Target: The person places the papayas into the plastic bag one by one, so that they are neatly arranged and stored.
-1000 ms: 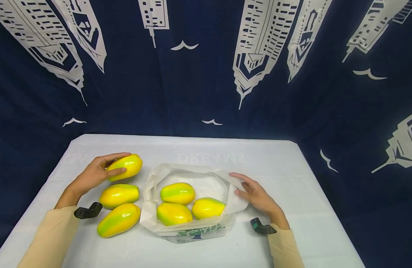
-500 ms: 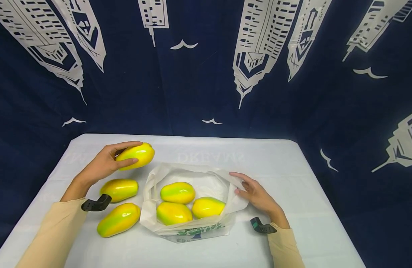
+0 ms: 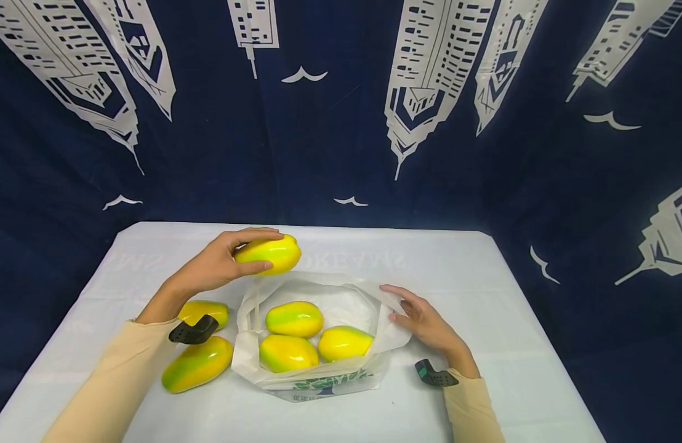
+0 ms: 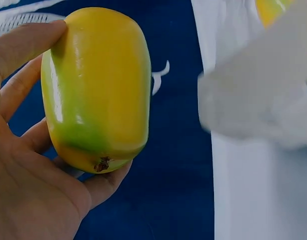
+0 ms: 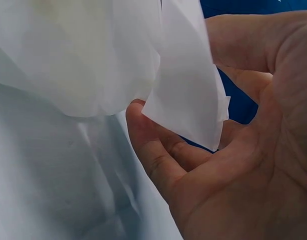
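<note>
In the head view my left hand [image 3: 216, 264] holds a yellow-green papaya [image 3: 277, 253] above the far left rim of a white plastic bag [image 3: 245, 360]. Up close in the left wrist view, thumb and fingers wrap the papaya [image 4: 101, 90], its stem scar facing the palm side. My right hand [image 3: 426, 323] pinches the bag's right rim; the right wrist view has the bag's loose flap [image 5: 186, 80] between thumb and fingers. Inside the open bag lie three papayas, one at the back [image 3: 293, 319], one front left [image 3: 288, 353], one at right [image 3: 345, 343].
Two more papayas lie left of the bag: a rear one [image 3: 210, 312], partly hidden by the left wrist, and a front one [image 3: 199, 366]. A white cloth covers the table [image 3: 518, 344]. A dark blue printed curtain [image 3: 330, 141] hangs behind it.
My left hand has lifted the papaya from the left side and carried it rightward to the bag's far left rim. The right hand has stayed on the bag.
</note>
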`<state>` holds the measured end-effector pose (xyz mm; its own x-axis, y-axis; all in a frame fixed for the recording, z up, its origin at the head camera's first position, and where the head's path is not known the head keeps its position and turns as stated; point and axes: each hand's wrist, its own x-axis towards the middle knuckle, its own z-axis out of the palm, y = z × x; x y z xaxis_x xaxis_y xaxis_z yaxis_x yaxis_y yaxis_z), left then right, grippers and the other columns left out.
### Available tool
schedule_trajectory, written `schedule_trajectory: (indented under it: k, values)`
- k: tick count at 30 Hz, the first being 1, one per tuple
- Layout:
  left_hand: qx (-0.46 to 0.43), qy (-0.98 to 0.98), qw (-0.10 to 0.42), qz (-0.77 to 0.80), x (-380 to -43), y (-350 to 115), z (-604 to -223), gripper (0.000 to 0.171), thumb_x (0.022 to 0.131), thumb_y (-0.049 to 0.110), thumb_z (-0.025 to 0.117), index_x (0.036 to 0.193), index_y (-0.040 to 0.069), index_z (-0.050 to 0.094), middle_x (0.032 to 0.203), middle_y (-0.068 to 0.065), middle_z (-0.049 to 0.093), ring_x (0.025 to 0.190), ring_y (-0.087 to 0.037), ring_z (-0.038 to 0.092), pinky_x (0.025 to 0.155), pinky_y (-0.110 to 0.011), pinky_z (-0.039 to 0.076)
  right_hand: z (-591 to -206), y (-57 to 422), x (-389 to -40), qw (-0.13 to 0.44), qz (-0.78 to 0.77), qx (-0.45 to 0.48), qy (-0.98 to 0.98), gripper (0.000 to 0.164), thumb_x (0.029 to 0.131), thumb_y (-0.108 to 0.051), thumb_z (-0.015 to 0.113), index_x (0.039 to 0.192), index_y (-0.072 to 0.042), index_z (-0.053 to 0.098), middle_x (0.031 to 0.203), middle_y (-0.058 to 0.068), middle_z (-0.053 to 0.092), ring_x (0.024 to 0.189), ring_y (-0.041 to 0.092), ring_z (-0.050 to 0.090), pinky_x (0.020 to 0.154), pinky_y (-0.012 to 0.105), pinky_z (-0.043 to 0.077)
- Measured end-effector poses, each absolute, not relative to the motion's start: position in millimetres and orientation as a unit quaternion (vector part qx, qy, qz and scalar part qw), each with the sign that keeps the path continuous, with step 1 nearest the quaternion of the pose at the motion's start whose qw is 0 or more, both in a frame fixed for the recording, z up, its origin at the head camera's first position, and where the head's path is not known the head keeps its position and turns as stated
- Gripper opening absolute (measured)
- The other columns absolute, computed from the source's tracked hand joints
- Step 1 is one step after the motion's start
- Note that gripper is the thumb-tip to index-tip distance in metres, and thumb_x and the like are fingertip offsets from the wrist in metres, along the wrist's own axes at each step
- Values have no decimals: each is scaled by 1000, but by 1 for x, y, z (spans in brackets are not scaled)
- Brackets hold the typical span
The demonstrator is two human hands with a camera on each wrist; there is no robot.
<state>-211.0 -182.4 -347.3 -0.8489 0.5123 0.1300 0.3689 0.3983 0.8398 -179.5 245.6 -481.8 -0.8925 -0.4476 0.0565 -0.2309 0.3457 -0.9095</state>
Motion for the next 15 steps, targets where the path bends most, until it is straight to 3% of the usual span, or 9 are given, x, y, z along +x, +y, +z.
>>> schedule_trajectory:
  k: [8,15]
  values:
    - [295,814,92,492,-210,-153,-345,52,91,14,74,140,17,59,148,-6,52,128,-26,55,93,-23,56,-482,244,-179,105,-532,-209,814,53,96,-21,68,146,-25,51,157,4,43,142,-3,33,122,60,23]
    - [331,809,102,475,-207,-125,-351,50,90,17,76,138,20,61,145,0,56,132,-22,52,107,-38,50,-482,245,-180,107,-536,-209,811,53,97,-20,67,147,-24,51,157,4,43,145,3,32,122,60,23]
